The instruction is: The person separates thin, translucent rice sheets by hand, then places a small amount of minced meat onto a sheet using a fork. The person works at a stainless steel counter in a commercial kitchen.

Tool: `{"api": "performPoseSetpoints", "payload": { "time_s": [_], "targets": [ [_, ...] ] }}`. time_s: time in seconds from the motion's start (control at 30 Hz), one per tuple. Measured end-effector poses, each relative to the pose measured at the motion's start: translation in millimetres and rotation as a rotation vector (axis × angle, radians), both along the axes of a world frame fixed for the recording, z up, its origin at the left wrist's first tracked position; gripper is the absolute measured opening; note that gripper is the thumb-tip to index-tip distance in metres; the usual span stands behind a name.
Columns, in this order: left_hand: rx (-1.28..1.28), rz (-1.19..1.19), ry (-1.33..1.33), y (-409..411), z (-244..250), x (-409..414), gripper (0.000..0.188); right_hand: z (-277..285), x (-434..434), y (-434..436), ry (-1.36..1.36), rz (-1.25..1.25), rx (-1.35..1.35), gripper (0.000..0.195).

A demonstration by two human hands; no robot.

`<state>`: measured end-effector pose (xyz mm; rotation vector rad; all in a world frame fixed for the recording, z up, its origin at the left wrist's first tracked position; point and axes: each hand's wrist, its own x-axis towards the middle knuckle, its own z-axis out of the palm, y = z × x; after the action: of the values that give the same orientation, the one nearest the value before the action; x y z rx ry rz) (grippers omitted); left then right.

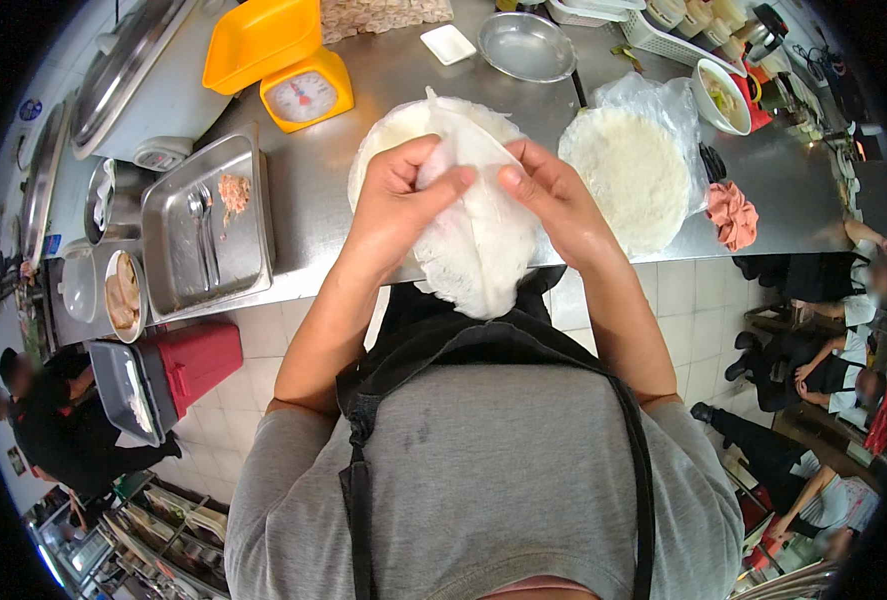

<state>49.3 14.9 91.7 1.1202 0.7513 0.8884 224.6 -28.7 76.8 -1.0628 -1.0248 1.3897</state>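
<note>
A thin white round wrapper sheet (481, 232), partly folded, hangs between my hands over the front edge of the steel table. My left hand (421, 180) pinches it on the left and my right hand (537, 180) pinches it on the right. Behind and below it, more thin white sheets (394, 124) lie on the table. To the right is a round stack of pale wrapper sheets (627, 180) on a clear plastic bag (664, 97). A steel tray (241, 277) at the left holds a small heap of pinkish filling (234, 193) and spoons (201, 217).
A yellow kitchen scale (304, 94), a small white dish (448, 45) and a metal plate (527, 46) stand at the back. A pink cloth (731, 216) and a bowl of food (721, 97) are at the right. A red bin (203, 360) stands lower left. Several people are on both sides.
</note>
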Motion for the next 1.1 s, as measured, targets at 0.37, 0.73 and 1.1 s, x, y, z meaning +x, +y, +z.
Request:
{"api": "performPoseSetpoints", "payload": {
  "time_s": [0.37, 0.73, 1.1],
  "targets": [
    [-0.038, -0.022, -0.057, -4, -14, -22, 0.023, 23, 2, 0, -0.036, -0.034, -0.029, 0.020],
    [0.157, -0.079, 0.065, 12, -4, -29, 0.033, 16, -11, -3, -0.270, -0.098, 0.069, 0.020],
    [0.432, -0.133, 0.174, 4, -6, -16, 0.026, 10, -19, 12, -0.439, 0.020, 0.224, 0.024]
  ]
}}
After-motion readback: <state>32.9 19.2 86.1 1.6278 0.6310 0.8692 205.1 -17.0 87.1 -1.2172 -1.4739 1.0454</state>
